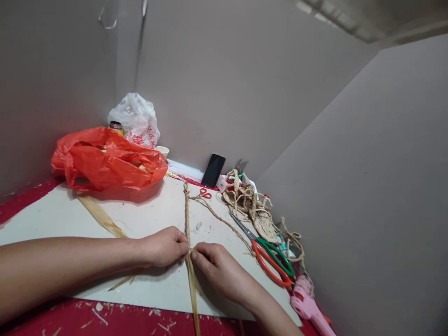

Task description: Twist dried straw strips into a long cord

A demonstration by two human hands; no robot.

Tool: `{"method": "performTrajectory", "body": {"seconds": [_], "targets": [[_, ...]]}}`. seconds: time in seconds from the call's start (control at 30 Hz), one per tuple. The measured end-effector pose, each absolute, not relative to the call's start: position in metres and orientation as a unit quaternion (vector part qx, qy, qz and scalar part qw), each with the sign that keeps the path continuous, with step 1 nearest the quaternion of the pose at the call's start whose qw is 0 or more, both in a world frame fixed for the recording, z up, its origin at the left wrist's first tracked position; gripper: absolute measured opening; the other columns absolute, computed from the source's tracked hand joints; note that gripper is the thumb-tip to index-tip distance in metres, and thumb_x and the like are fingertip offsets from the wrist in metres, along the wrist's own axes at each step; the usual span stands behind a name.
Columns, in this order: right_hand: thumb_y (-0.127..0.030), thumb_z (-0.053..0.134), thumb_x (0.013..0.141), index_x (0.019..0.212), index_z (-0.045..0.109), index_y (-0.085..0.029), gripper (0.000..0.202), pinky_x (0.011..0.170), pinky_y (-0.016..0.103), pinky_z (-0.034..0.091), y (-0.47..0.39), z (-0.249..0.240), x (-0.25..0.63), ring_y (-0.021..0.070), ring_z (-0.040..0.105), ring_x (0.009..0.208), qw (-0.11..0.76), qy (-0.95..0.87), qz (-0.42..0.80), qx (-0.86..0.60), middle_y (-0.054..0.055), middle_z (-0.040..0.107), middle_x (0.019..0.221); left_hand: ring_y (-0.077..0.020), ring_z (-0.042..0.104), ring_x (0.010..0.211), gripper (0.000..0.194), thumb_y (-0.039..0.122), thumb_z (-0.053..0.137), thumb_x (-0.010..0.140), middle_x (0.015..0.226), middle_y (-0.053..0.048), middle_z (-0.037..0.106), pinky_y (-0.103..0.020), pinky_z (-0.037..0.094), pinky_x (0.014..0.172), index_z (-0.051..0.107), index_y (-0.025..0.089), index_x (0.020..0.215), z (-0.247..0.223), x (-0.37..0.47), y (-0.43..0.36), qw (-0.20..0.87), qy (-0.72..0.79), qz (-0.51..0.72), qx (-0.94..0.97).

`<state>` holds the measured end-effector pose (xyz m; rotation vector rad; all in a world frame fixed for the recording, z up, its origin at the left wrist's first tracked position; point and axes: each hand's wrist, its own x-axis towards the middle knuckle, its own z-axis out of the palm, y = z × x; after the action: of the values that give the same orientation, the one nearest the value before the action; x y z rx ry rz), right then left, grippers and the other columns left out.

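A tan braided cord (186, 214) stretches up the white board from between my hands, with a thinner side strand (224, 219) branching off near its top. Flat straw-coloured strips (193, 298) hang from its lower end towards the table edge. My left hand (167, 247) pinches the cord's lower end from the left. Close beside it, my right hand (219, 267) has thumb and forefinger pinched on a strip at the same spot. The fingers partly hide the joint. Another flat strip (100, 214) lies on the board beyond my left forearm.
Orange-and-green-handled scissors (268, 256), a pink glue gun (308, 303) and a heap of braided cord (248, 203) line the right side. A phone (213, 170) leans at the back. Red (108, 158) and white (136, 119) plastic bags stand back left. Grey walls surround the table.
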<state>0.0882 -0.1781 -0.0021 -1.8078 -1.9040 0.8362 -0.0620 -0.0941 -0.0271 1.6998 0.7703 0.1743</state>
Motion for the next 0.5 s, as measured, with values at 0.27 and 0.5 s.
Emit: {"method": "performTrajectory", "body": {"seconds": [0.27, 0.5], "targets": [[-0.03, 0.04, 0.085, 0.064, 0.057, -0.015, 0.031, 0.047, 0.021, 0.026, -0.177, 0.001, 0.075, 0.01, 0.035, 0.048, 0.21, -0.585, 0.409, -0.668, -0.004, 0.04, 0.049, -0.0082, 0.029, 0.045, 0.018, 0.025, 0.041, 0.066, 0.046, 0.004, 0.041, -0.024, 0.023, 0.047, 0.051, 0.016, 0.055, -0.036, -0.062, -0.094, 0.603, 0.309, 0.093, 0.73], [-0.033, 0.04, 0.087, 0.066, 0.06, -0.016, 0.033, 0.055, 0.024, 0.031, -0.193, -0.014, 0.052, 0.0149, 0.051, 0.058, 0.196, -0.624, 0.237, -0.719, 0.007, 0.063, 0.065, -0.0073, 0.024, 0.044, 0.019, 0.027, 0.043, 0.066, 0.044, 0.006, 0.032, -0.024, 0.019, 0.045, 0.045, 0.016, 0.05, -0.039, -0.061, -0.097, 0.627, 0.318, 0.121, 0.7]]}}
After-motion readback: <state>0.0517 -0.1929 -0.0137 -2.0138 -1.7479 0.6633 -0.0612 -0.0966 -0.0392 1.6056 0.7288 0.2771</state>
